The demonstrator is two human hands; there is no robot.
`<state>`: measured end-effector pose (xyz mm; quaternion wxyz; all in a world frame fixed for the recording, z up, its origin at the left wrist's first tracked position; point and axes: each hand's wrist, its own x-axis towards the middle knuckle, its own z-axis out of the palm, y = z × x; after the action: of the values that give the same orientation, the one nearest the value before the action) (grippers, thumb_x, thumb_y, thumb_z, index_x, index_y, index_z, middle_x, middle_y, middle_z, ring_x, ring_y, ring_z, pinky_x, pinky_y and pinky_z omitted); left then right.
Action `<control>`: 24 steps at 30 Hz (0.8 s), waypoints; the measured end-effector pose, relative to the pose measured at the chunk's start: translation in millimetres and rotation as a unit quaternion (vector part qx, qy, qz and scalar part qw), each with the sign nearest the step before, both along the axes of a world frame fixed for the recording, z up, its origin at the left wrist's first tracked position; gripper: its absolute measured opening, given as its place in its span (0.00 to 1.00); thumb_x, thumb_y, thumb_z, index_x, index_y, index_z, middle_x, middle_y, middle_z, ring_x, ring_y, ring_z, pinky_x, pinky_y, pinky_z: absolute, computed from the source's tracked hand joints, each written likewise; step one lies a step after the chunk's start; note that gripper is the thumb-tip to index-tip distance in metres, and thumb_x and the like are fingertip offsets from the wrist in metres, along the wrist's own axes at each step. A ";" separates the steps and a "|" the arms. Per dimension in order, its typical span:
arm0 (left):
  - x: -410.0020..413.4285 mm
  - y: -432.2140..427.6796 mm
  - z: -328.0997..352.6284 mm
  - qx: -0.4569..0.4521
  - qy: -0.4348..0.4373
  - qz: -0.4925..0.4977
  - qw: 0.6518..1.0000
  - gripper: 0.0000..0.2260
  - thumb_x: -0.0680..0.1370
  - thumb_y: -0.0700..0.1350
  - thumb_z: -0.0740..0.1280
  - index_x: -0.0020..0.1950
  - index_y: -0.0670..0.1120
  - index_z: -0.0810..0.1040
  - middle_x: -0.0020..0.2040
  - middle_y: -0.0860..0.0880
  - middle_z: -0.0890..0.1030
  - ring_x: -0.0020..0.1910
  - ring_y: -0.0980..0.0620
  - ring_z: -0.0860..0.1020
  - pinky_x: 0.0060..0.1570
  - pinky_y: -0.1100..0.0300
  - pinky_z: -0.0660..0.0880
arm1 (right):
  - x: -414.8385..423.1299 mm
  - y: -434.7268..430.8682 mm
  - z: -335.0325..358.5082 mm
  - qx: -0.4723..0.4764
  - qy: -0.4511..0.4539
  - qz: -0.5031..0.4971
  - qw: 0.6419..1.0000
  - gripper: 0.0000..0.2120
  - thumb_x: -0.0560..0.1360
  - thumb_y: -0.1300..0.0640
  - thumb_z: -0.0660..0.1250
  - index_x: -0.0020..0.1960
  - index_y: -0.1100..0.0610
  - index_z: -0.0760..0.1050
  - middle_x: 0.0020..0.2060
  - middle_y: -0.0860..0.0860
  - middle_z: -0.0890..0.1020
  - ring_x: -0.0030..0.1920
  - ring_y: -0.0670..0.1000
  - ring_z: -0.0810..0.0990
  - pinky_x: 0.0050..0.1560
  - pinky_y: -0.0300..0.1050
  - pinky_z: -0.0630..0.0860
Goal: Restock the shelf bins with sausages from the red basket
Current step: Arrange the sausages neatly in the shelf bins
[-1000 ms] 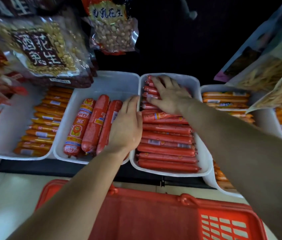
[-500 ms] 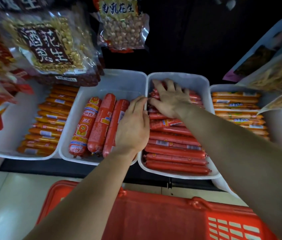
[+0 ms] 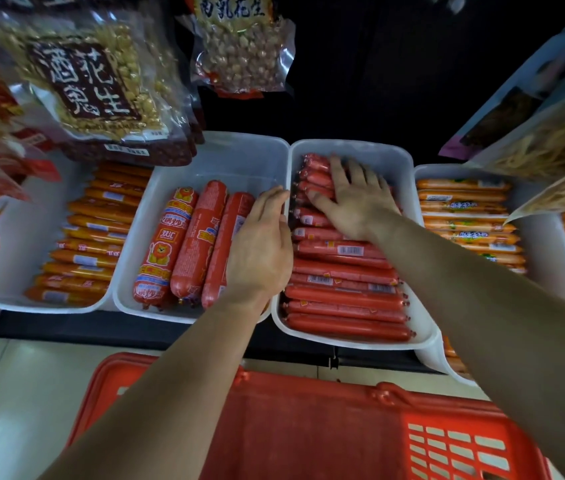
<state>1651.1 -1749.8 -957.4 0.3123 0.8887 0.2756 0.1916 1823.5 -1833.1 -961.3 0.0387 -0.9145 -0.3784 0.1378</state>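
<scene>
Thin red sausages (image 3: 343,299) fill a white bin (image 3: 391,157) on the shelf (image 3: 101,329) — the right hand (image 3: 357,202) lies flat on them, fingers spread. The left hand (image 3: 260,251), fingers pressed together, sits at the bin's left rim; the red basket (image 3: 308,427) is below.

The person shows as two bare forearms and two bare hands. The left forearm (image 3: 156,386) and right forearm (image 3: 481,296) are uncovered along all their visible length. The backs of the left hand (image 3: 260,247) and right hand (image 3: 357,202) show knuckles and faint tendon lines.
</scene>
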 end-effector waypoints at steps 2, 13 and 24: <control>0.9 -0.1 -0.3 0.005 0.003 -0.003 1.000 0.19 0.83 0.41 0.53 0.75 0.50 0.66 0.75 0.55 0.66 0.71 0.58 0.67 0.68 0.64 0.62 | -15.2 -9.1 4.4 -0.018 0.007 0.017 1.000 0.43 0.75 0.27 0.43 0.80 0.49 0.32 0.80 0.56 0.41 0.80 0.57 0.41 0.77 0.61 0.42; 0.7 -1.0 1.0 0.003 0.001 -0.008 1.000 0.20 0.83 0.40 0.53 0.74 0.50 0.66 0.75 0.55 0.66 0.71 0.57 0.67 0.71 0.55 0.66 | -4.0 -18.9 -5.3 -0.015 -0.026 0.076 0.997 0.41 0.76 0.28 0.43 0.79 0.46 0.30 0.80 0.52 0.37 0.80 0.53 0.37 0.77 0.60 0.39; 1.6 1.9 -2.6 0.008 0.000 -0.009 1.000 0.19 0.83 0.41 0.52 0.74 0.50 0.67 0.75 0.55 0.66 0.71 0.57 0.67 0.70 0.60 0.66 | -37.5 -56.0 17.7 -0.111 0.005 0.194 0.975 0.51 0.69 0.21 0.49 0.75 0.42 0.23 0.77 0.53 0.28 0.77 0.54 0.30 0.77 0.61 0.37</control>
<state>1652.8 -1748.0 -960.0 0.3068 0.8936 0.2661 0.1913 1786.0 -1889.1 -943.6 -0.0890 -0.8214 -0.5309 0.1887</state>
